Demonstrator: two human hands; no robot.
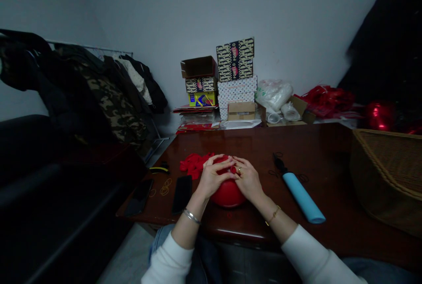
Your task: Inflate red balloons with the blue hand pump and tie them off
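A round red balloon, partly inflated, rests at the near edge of the table between my hands. My left hand curls over its left side, with the fingers closed near its neck. From the right, my right hand pinches the rolled end of the neck beside a ringed finger. Just behind my left hand lies a pile of flat red balloons. A light blue hand pump with a black nozzle lies to the right, apart from my hands.
Dark phones and yellow rubber bands lie on the left of the brown table. A wicker basket stands at the right edge. Stacked boxes line the wall behind. Clothes hang on a rack at left.
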